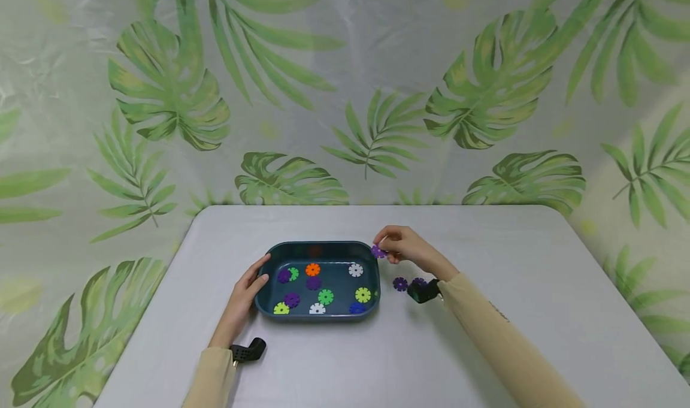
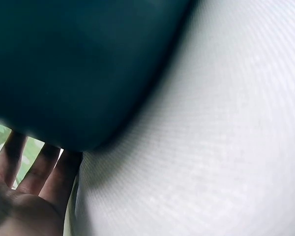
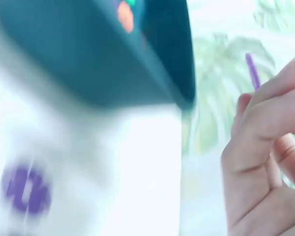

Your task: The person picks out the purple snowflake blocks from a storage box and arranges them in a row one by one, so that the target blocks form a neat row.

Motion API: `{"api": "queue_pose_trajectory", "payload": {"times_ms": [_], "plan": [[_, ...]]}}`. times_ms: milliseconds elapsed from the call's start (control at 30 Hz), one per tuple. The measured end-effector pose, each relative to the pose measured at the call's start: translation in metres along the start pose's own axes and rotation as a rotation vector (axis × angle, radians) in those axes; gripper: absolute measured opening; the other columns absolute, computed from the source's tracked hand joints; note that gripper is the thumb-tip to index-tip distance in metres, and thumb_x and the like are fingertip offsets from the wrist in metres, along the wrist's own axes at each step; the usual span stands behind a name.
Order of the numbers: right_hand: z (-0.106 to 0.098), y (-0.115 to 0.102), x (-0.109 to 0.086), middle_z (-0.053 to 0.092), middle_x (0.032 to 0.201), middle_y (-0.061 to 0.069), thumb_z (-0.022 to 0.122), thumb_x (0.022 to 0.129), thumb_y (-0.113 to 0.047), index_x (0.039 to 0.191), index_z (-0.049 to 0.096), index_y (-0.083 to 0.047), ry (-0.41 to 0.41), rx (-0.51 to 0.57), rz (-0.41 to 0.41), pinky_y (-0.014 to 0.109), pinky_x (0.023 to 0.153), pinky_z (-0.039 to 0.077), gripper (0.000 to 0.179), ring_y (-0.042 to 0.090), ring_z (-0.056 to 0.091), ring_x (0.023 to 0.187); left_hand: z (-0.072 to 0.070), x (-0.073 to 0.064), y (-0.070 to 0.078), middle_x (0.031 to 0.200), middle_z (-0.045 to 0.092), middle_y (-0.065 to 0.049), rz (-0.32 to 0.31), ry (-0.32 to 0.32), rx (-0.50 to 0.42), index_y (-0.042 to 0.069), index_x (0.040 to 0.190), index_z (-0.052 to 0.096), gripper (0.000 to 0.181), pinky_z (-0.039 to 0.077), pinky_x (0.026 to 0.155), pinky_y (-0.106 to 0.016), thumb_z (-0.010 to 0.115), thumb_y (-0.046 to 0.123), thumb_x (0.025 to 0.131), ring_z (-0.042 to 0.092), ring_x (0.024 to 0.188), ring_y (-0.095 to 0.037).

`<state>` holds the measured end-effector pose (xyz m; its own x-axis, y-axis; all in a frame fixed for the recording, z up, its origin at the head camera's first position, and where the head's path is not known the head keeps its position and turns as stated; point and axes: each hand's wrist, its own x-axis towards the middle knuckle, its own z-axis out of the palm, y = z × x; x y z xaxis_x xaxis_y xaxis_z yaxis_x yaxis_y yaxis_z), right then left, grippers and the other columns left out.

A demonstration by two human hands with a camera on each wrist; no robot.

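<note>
My right hand [image 1: 408, 247] pinches a purple notched disc [image 1: 379, 251] between thumb and fingers, just off the tray's right back corner. In the right wrist view the disc [image 3: 252, 71] shows edge-on above the curled fingers. At the left end of the dark teal tray [image 1: 318, 318], my left hand [image 1: 244, 300] touches the rim and outer side. Its fingers [image 2: 42, 169] look fairly straight in the left wrist view, with their tips hidden behind the tray wall. Inside lie several notched discs, such as an orange disc [image 1: 312, 269] and a green disc [image 1: 326, 297].
On the white table [image 1: 323, 366], right of the tray, lies a purple disc [image 1: 400, 284]. Another purple disc [image 1: 420, 281] is partly covered by the right wrist camera [image 1: 423, 291]. A leaf-patterned curtain [image 1: 372, 84] hangs behind the table.
</note>
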<state>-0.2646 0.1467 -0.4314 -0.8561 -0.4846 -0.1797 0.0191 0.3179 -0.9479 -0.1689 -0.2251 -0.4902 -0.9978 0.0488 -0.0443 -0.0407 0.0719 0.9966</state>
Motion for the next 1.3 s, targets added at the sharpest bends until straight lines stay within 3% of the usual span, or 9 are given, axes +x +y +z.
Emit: {"api": "queue_pose_trajectory", "payload": {"times_ms": [200, 433, 667, 900, 1100, 1300], "plan": [[-0.054, 0.036, -0.044, 0.051, 0.076, 0.007, 0.047, 0.100, -0.010, 0.113, 0.051, 0.009, 0.088, 0.025, -0.002, 0.026, 0.055, 0.044, 0.024, 0.013, 0.048, 0.059, -0.007, 0.009, -0.025, 0.155, 0.026, -0.001, 0.011, 0.021, 0.023, 0.020, 0.147, 0.040, 0.051, 0.013, 0.114, -0.046, 0.054, 0.030, 0.099, 0.016, 0.143, -0.019], [-0.098, 0.085, -0.094, 0.054, 0.082, 0.006, 0.049, 0.099, -0.012, 0.116, 0.048, 0.013, 0.225, 0.026, 0.089, 0.028, 0.060, 0.049, 0.030, 0.012, 0.052, 0.065, -0.007, 0.007, -0.021, 0.155, 0.025, -0.003, 0.010, 0.025, 0.017, 0.019, 0.147, 0.040, 0.048, 0.013, 0.114, -0.047, 0.051, 0.023, 0.100, 0.016, 0.143, -0.021], [-0.113, 0.118, -0.122, 0.059, 0.084, 0.012, 0.047, 0.098, -0.005, 0.114, 0.047, 0.018, 0.259, -0.030, 0.144, 0.028, 0.060, 0.053, 0.028, 0.015, 0.059, 0.064, -0.006, 0.003, -0.012, 0.155, 0.023, -0.007, 0.011, 0.006, -0.025, 0.010, 0.148, 0.037, 0.048, 0.011, 0.114, -0.046, 0.049, 0.013, 0.101, 0.013, 0.143, -0.023], [-0.110, 0.121, -0.124, 0.058, 0.082, 0.013, 0.046, 0.097, -0.003, 0.109, 0.052, 0.012, 0.240, -0.185, 0.192, 0.033, 0.056, 0.056, 0.020, 0.022, 0.063, 0.063, -0.007, 0.005, -0.018, 0.155, 0.025, -0.004, 0.018, 0.014, 0.004, 0.016, 0.147, 0.039, 0.047, 0.012, 0.114, -0.045, 0.049, 0.018, 0.101, 0.015, 0.143, -0.021], [-0.110, 0.108, -0.121, 0.059, 0.086, 0.014, 0.048, 0.096, -0.003, 0.103, 0.056, 0.010, 0.248, -0.275, 0.188, 0.035, 0.055, 0.055, 0.017, 0.024, 0.064, 0.061, -0.006, 0.008, -0.025, 0.155, 0.026, -0.004, 0.027, 0.028, 0.026, 0.018, 0.147, 0.040, 0.048, 0.013, 0.114, -0.046, 0.052, 0.025, 0.100, 0.016, 0.143, -0.021], [-0.112, 0.092, -0.119, 0.060, 0.085, 0.015, 0.048, 0.097, -0.006, 0.101, 0.058, 0.013, 0.201, -0.312, 0.229, 0.035, 0.056, 0.055, 0.021, 0.021, 0.063, 0.060, -0.003, 0.010, -0.024, 0.155, 0.025, -0.004, 0.020, 0.024, 0.012, 0.019, 0.147, 0.040, 0.049, 0.013, 0.114, -0.047, 0.052, 0.026, 0.100, 0.016, 0.143, -0.022]]}}
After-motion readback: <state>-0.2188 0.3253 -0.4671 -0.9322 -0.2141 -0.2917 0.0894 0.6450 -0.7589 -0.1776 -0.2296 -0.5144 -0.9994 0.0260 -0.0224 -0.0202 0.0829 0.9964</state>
